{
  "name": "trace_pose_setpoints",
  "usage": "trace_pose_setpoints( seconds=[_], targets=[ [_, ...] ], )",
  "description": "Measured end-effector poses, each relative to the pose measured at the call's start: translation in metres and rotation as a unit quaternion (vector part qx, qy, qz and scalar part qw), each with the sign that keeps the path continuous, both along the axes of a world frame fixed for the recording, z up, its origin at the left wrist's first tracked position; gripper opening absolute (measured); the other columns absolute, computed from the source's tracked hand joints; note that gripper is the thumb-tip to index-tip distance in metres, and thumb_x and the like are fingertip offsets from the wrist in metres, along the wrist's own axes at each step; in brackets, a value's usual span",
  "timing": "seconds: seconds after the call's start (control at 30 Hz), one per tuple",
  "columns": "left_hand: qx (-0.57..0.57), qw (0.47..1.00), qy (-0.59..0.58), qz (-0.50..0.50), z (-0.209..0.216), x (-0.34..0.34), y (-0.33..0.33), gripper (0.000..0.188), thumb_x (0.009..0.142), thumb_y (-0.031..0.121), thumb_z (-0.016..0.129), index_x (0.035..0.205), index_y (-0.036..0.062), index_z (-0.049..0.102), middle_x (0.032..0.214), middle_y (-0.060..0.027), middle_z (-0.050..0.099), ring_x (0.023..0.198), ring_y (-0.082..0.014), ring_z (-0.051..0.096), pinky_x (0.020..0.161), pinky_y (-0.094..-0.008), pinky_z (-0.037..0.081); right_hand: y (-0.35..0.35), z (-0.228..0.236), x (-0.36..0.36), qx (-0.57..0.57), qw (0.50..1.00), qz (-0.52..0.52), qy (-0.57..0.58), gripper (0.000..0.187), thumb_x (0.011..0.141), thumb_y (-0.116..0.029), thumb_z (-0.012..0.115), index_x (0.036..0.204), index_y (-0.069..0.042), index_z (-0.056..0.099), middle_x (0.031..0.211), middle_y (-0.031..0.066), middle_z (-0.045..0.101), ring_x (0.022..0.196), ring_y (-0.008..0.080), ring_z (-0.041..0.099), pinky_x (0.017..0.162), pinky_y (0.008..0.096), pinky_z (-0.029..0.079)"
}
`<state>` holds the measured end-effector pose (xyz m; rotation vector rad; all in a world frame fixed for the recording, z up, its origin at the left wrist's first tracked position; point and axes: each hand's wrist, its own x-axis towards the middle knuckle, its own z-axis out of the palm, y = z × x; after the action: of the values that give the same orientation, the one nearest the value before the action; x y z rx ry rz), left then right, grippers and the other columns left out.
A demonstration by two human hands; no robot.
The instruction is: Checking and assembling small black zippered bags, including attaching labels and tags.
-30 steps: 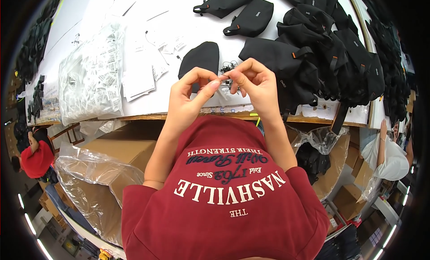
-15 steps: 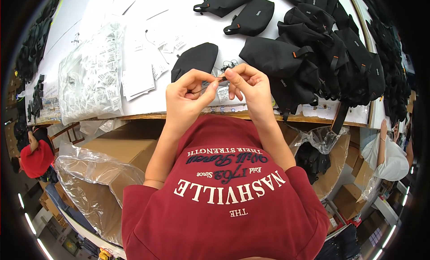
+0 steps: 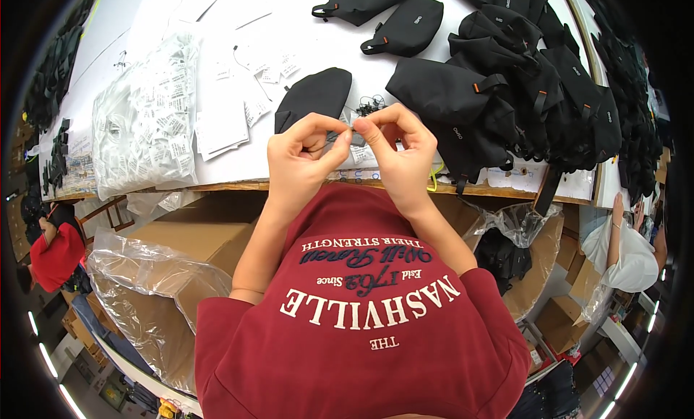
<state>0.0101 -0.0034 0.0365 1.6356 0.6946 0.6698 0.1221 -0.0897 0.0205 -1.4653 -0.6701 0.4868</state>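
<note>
My left hand [image 3: 305,150] and my right hand [image 3: 400,153] meet over the near edge of the table. Both are closed in a pinch, thumb against forefinger, with the fingertips almost touching. A tiny dark thing between them is mostly hidden, and its kind cannot be made out. Just beyond the fingertips lies a tangle of thin black cords [image 3: 371,105]. A black fabric pouch [image 3: 318,95] lies flat behind my left hand. Small pale pieces show on the table under my hands, partly covered.
A clear bag of white printed tags [image 3: 144,123] stands at the left, beside loose white cards [image 3: 220,134]. Black pouches [image 3: 499,79] are heaped at the right. Plastic-lined cartons [image 3: 155,289] sit below the table edge. People are at the far left and right.
My fingertips have drawn closer together, and the dark thing between them shows less. The right hand has turned slightly. A yellow-green strip now shows beside my right wrist.
</note>
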Motion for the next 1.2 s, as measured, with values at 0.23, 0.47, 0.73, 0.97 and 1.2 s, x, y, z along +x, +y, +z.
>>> trace_pose_setpoints(
  seconds=[0.23, 0.47, 0.73, 0.97, 1.2],
  targets=[
    [0.014, 1.000, 0.002, -0.006, -0.005, -0.004, 0.001, 0.005, 0.077, 0.002, 0.068, 0.079, 0.0012, 0.064, 0.051, 0.0093, 0.030, 0.047, 0.0000, 0.021, 0.044, -0.0216, 0.015, 0.000, 0.001, 0.004, -0.011, 0.998, 0.061, 0.033, 0.014, 0.078, -0.014, 0.072, 0.071, -0.005, 0.064, 0.064, -0.0032, 0.056, 0.052, 0.0022, 0.040, 0.047, 0.0206, 0.029],
    [-0.036, 0.987, -0.139, -0.071, 0.003, -0.015, 0.025, 0.006, 0.074, -0.002, 0.066, 0.077, 0.0010, 0.063, 0.072, -0.0015, 0.055, 0.065, -0.0088, 0.043, 0.059, -0.0224, 0.033, -0.007, -0.025, 0.037, -0.012, 0.960, 0.139, 0.243, 0.024, 0.093, -0.026, 0.053, 0.087, -0.003, 0.060, 0.061, 0.0007, 0.053, 0.046, 0.0021, 0.042, 0.044, 0.0173, 0.034],
    [-0.070, 0.951, -0.176, -0.246, 0.012, -0.024, 0.022, 0.007, 0.071, 0.000, 0.068, 0.075, 0.0028, 0.063, 0.072, -0.0044, 0.063, 0.070, -0.0143, 0.051, 0.070, -0.0271, 0.038, 0.019, -0.075, 0.007, -0.113, 0.840, 0.258, 0.463, 0.041, 0.097, -0.041, 0.039, 0.090, -0.005, 0.058, 0.057, -0.0025, 0.046, 0.042, 0.0026, 0.035, 0.039, 0.0180, 0.028],
    [-0.097, 0.936, -0.189, -0.279, 0.022, -0.045, 0.020, 0.013, 0.080, 0.012, 0.060, 0.072, 0.0017, 0.062, 0.078, -0.0091, 0.060, 0.076, -0.0180, 0.051, 0.070, -0.0293, 0.040, 0.029, -0.054, 0.019, -0.109, 0.897, 0.274, 0.331, 0.018, 0.089, -0.020, 0.057, 0.079, -0.005, 0.058, 0.060, -0.0009, 0.054, 0.043, 0.0022, 0.038, 0.039, 0.0205, 0.026],
    [0.403, 0.898, 0.114, -0.137, 0.030, -0.032, 0.030, 0.039, 0.068, -0.001, 0.066, 0.103, 0.0130, 0.057, 0.117, -0.0004, 0.056, 0.116, -0.0237, 0.042, 0.094, -0.0381, 0.030, 0.004, 0.040, 0.038, -0.130, 0.929, 0.328, -0.114, 0.018, 0.074, -0.016, 0.059, 0.071, 0.000, 0.051, 0.057, 0.0097, 0.050, 0.047, 0.0190, 0.045, 0.049, 0.0301, 0.037]
  ],
)
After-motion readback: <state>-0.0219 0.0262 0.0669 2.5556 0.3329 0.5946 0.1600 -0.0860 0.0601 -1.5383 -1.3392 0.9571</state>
